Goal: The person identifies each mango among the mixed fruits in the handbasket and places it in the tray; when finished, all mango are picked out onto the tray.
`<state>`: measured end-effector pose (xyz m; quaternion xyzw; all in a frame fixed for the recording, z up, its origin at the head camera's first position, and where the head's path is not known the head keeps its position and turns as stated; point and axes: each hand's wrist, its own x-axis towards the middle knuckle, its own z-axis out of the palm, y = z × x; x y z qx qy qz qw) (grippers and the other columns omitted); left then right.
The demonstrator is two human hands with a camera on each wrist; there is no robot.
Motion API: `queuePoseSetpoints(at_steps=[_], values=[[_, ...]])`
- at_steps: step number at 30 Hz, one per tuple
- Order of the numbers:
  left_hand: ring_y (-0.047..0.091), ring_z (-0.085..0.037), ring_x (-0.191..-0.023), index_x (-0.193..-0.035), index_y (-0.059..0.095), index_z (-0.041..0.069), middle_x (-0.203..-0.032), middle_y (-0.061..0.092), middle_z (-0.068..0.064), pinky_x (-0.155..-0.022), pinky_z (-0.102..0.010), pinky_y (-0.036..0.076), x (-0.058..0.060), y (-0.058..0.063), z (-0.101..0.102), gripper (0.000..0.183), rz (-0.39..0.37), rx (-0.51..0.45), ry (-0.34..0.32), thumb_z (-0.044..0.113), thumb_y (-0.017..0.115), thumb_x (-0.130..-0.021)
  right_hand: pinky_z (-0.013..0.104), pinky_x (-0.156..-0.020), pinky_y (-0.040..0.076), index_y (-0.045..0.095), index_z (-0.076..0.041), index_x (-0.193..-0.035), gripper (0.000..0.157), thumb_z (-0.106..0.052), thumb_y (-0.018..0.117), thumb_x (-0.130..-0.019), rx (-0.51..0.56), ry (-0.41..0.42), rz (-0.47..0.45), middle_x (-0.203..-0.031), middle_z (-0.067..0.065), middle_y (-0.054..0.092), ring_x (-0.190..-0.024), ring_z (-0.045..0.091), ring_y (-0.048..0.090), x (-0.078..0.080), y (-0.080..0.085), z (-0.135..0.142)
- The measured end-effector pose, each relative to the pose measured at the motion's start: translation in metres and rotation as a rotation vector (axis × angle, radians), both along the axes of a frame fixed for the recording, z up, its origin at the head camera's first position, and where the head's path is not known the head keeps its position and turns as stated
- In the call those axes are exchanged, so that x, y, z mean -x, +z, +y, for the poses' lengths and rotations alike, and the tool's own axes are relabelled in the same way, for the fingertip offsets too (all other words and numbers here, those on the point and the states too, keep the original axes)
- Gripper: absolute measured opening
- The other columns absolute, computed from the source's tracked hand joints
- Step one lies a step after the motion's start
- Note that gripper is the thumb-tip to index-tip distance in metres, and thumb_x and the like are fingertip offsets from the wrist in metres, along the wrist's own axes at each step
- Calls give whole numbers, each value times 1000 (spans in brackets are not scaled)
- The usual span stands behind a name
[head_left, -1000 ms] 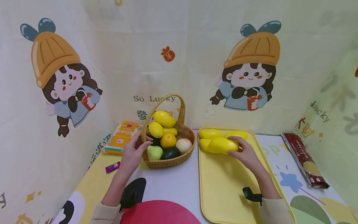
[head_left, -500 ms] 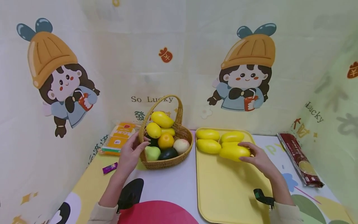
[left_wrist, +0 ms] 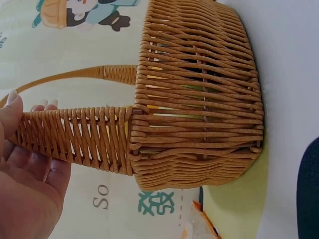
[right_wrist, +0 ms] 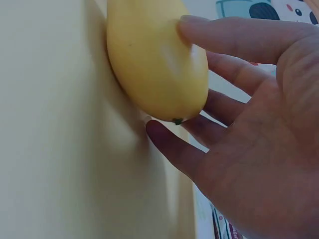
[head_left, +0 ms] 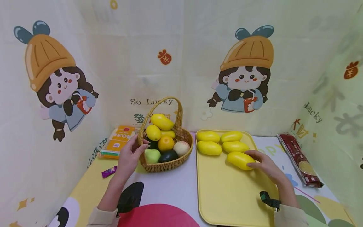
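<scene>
A yellow mango (head_left: 240,160) lies at the front of a group of mangoes on the yellow tray (head_left: 221,195). My right hand (head_left: 265,164) pinches its right end between thumb and fingers; up close in the right wrist view, the stem end of the mango (right_wrist: 154,64) shows low against the tray. On the left stands a wicker basket (head_left: 170,166) of fruit. My left hand (head_left: 129,157) holds the lower left part of its handle (left_wrist: 79,134), thumb on one side and fingers behind. Several more mangoes (head_left: 209,148) rest in two rows along the tray's far end.
Inside the basket are mangoes (head_left: 162,121), an orange (head_left: 165,143), a green pear-like fruit (head_left: 152,155), a dark avocado-like fruit (head_left: 168,156) and a pale peach-like fruit (head_left: 181,148). An orange food packet (head_left: 116,143), a small purple packet (head_left: 109,171) and a long dark-red packet (head_left: 300,160) lie around.
My right hand has brought its mango rightward and nearer, down from over the other mangoes to a spot in front of them. The left hand stays on the basket handle; the head view shifts slightly.
</scene>
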<state>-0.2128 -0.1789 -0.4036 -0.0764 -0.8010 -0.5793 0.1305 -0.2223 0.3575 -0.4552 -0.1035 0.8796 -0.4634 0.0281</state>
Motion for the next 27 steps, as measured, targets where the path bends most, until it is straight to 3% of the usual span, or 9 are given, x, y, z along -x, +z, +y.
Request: queuePoseSetpoints(at_steps=[9, 17, 23, 25, 27], values=[[61, -14, -114, -138, 51, 26, -118, 63, 0, -91, -13, 52, 1, -1, -1, 45, -5, -3, -5, 40, 61, -97, 12, -91, 41, 54, -6, -138, 50, -24, 68, -94, -12, -15, 4, -141, 17, 54, -113, -5, 47, 1, -3, 0], [61, -15, -113, -138, 52, 26, -117, 63, 1, -90, -13, 52, 0, 1, 0, 45, 12, -16, -8, 40, 62, -96, 9, -91, 41, 53, -7, -139, 45, -27, 61, -99, -58, -86, 72, -140, 19, 56, -121, 8, 51, -2, 7, -6], [61, -14, -114, -139, 52, 26, -118, 63, -2, -91, -13, 52, -1, 1, 1, 45, 7, -23, -8, 38, 62, -97, 2, -88, 38, 53, -4, -138, 44, -25, 59, -101, -30, -138, 102, -140, 23, 55, -117, 0, 51, -2, 18, -17], [61, -15, -114, -138, 52, 26, -118, 63, -3, -92, -13, 52, -1, 1, 1, 44, 2, -23, -9, 37, 62, -97, 2, -89, 40, 53, -3, -137, 42, -21, 59, -100, -20, -140, 113, -140, 23, 54, -119, 5, 53, -1, 20, -23], [61, -15, -113, -138, 52, 25, -118, 63, -3, -91, -12, 52, -1, 1, 1, 44, 1, -22, -8, 37, 62, -97, 13, -97, 46, 53, -2, -137, 41, -19, 60, -100, -25, -137, 120, -139, 23, 54, -123, 17, 54, 0, 22, -30]])
